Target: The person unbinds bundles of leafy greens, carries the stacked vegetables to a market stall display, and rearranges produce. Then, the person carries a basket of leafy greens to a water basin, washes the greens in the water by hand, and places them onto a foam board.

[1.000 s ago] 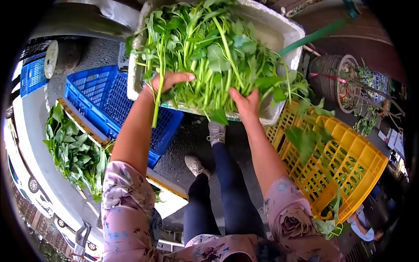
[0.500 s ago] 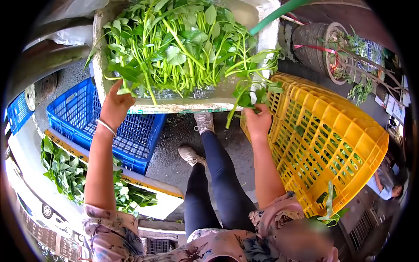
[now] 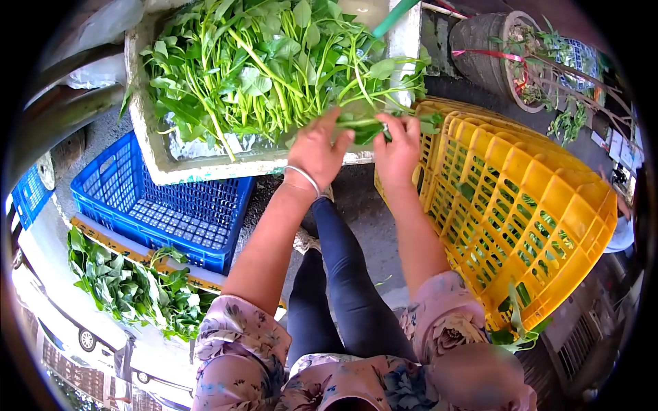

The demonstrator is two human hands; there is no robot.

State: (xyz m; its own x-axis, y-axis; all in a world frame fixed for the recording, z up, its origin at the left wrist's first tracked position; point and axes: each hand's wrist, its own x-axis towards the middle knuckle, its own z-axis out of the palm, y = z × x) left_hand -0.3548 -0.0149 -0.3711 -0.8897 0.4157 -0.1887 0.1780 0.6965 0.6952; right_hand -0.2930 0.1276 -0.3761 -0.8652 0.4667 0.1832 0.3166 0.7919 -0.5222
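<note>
Leafy green stems (image 3: 253, 75) lie heaped in water in a white foam box (image 3: 147, 154) at the top of the view. Over the box's near edge, my right hand (image 3: 399, 145) has its fingers closed around a leafy green stem (image 3: 363, 127) that points left. My left hand (image 3: 317, 152), with a bracelet at the wrist, is beside that stem's left end, thumb and fingers apart; whether its fingertips touch the stem is unclear. A green hose (image 3: 395, 17) reaches into the box from above.
A blue crate (image 3: 185, 222) stands below left of the box, beside more leafy greens (image 3: 137, 291). Stacked yellow crates (image 3: 514, 198) with greens inside are on the right. A large plant pot (image 3: 490, 51) sits behind them. Part of another person (image 3: 622, 233) shows at far right.
My left hand has moved right from the box's left side, toward my right hand. My right hand has risen slightly with the stem. Earlier, both hands were in the heap.
</note>
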